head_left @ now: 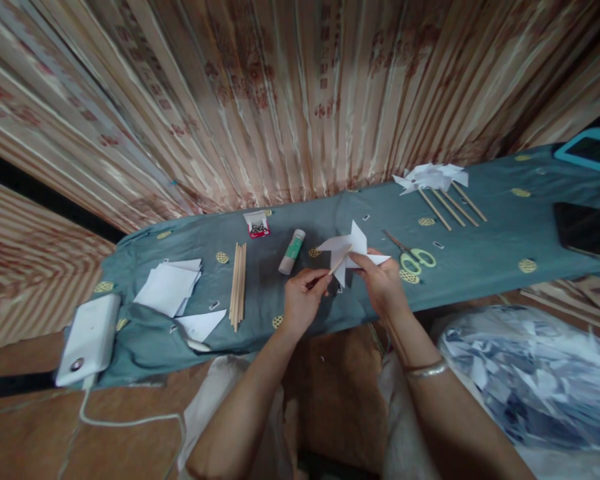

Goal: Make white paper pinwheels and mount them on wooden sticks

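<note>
Between my hands is a white paper pinwheel (341, 248), its pointed blades spread, above the cloth-covered table. My left hand (304, 297) pinches a thin wooden stick (338, 262) whose far end meets the pinwheel's middle. With fingers closed on the paper, my right hand (381, 280) grips the pinwheel from the right; some of its fingers are hidden behind the blades. A glue stick (293, 252) with a green label lies left of the pinwheel. Green-handled scissors (411, 255) rest just beyond my right hand.
Wooden sticks (238, 287), white paper sheets (167, 287), a folded paper triangle (203, 325) and a small box of metal pins (257, 225) lie leftward. Finished pinwheels (433, 179) lie back right. A power bank (90, 337), dark phone (586, 230) and bag of scraps (530, 373) flank me.
</note>
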`<action>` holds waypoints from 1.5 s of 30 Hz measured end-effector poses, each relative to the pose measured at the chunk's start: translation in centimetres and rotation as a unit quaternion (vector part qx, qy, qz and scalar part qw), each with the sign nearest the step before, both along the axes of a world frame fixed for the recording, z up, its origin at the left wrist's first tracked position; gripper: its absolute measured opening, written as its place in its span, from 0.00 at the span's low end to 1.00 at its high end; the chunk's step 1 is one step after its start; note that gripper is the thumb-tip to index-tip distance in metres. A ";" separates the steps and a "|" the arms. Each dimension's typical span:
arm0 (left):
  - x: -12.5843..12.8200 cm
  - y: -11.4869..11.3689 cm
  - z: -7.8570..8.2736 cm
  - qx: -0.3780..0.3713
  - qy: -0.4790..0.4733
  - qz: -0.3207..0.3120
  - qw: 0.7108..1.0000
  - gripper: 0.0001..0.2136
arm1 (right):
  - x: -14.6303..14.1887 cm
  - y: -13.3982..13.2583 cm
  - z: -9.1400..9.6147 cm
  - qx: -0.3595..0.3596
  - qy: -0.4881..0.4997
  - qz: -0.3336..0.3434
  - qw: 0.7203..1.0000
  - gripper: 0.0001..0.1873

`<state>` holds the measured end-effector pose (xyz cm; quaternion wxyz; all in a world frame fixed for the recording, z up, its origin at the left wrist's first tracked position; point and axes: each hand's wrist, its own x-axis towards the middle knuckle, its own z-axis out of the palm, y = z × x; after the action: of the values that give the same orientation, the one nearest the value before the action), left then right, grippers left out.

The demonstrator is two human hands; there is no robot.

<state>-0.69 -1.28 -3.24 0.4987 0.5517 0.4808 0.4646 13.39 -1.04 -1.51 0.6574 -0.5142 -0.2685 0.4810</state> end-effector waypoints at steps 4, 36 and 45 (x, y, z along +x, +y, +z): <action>0.1 0.0 -0.1 0.006 -0.006 0.003 1.000 0.07 | 0.0 0.0 -0.1 0.000 0.008 -0.014 1.000 0.09; 0.5 -0.3 0.3 0.008 0.027 -0.014 0.999 0.06 | 0.9 0.3 -0.5 -0.025 0.007 -0.003 1.000 0.08; 0.8 -0.4 0.2 0.009 0.030 -0.008 0.999 0.07 | 0.8 0.3 -0.4 -0.033 0.011 -0.001 0.999 0.10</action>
<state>0.06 -1.72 -3.03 0.4828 0.5735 0.4873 0.4478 14.21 -0.73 -1.92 0.6436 -0.5307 -0.2449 0.4941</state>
